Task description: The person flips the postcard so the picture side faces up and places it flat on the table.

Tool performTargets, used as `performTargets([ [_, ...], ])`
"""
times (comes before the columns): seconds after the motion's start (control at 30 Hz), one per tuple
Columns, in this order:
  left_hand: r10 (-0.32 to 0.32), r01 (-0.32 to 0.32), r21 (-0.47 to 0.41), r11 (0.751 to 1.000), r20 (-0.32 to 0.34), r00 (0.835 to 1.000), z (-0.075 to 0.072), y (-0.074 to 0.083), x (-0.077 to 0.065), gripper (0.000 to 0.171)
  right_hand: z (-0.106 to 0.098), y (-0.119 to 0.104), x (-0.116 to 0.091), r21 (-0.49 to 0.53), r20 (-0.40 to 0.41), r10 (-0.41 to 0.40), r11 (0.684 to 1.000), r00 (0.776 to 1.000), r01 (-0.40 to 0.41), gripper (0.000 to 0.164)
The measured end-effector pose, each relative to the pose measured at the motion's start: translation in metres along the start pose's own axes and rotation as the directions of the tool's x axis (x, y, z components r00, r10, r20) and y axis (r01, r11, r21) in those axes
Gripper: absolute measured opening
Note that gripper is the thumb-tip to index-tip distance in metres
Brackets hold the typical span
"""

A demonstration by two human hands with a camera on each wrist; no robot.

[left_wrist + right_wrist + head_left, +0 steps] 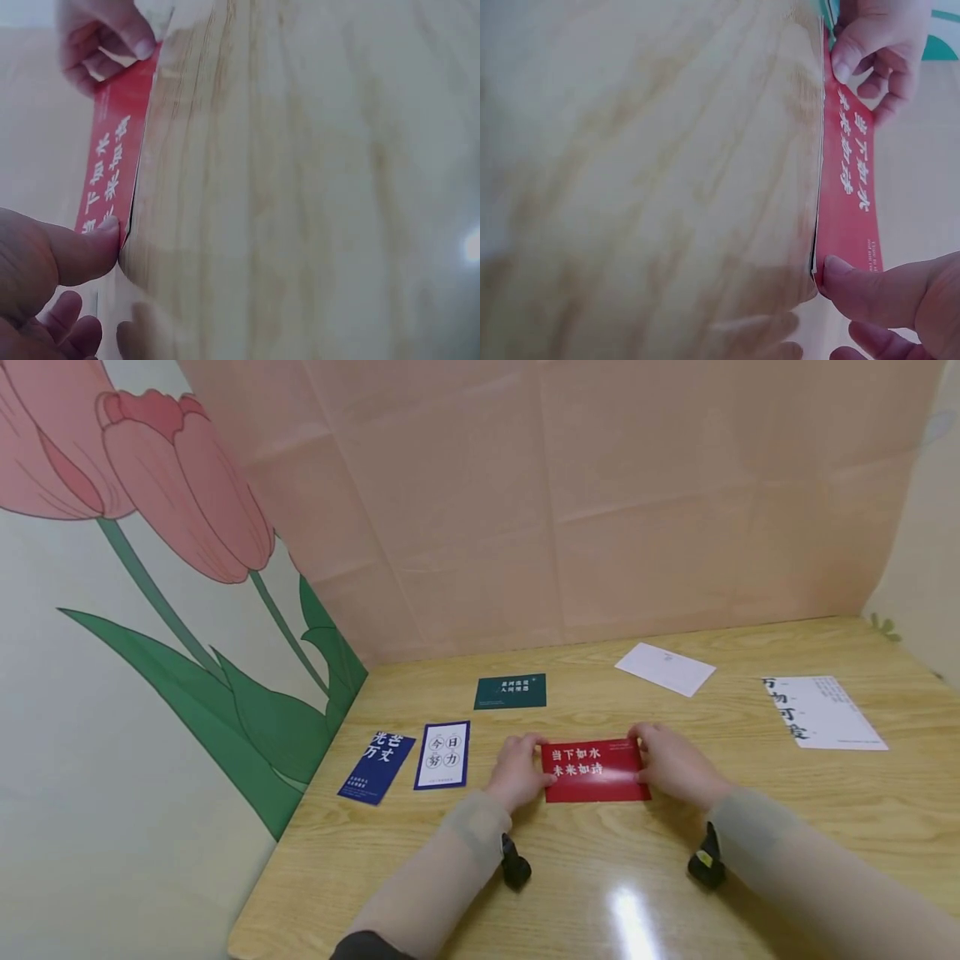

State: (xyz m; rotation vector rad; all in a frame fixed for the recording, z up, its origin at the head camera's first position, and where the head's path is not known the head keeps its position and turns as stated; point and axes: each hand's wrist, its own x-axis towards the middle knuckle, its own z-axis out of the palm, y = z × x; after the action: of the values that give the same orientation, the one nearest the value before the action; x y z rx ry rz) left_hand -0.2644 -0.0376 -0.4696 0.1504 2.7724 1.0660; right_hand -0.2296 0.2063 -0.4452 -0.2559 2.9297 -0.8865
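Observation:
A red card [596,781] with white Chinese characters lies between the two hands, close over the table in the head view. My left hand [517,771] pinches its left end, the thumb on the printed face. At the opposite end my right hand [671,762] grips it the same way, its thumb [847,281] pressed on the card in the right wrist view. In the left wrist view the red card [120,142] is seen at a slant, its near edge just over the wood. The fingers behind the card are partly hidden.
Several other cards lie around on the wooden table [570,868]: a dark blue card [378,770], a purple-bordered white card [442,756], a green card [510,692], a blank-looking white card [665,669] and a white card with dark characters [832,714]. A pink cloth hangs behind [600,510].

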Motion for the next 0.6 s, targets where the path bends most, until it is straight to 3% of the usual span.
performTargets([
  [0.37,-0.056,0.055,0.028,0.998,0.05,0.997,-0.0046,0.0009,-0.0009,0.057,0.0005,0.0042,0.0057,-0.083,-0.014,-0.038,0.996,0.999,0.037,0.057],
  [0.6,-0.041,0.026,0.149,0.989,0.098,0.994,-0.0085,0.004,-0.0021,0.059,-0.0039,0.0062,0.0056,-0.093,0.069,0.001,0.996,0.998,0.005,0.061],
])
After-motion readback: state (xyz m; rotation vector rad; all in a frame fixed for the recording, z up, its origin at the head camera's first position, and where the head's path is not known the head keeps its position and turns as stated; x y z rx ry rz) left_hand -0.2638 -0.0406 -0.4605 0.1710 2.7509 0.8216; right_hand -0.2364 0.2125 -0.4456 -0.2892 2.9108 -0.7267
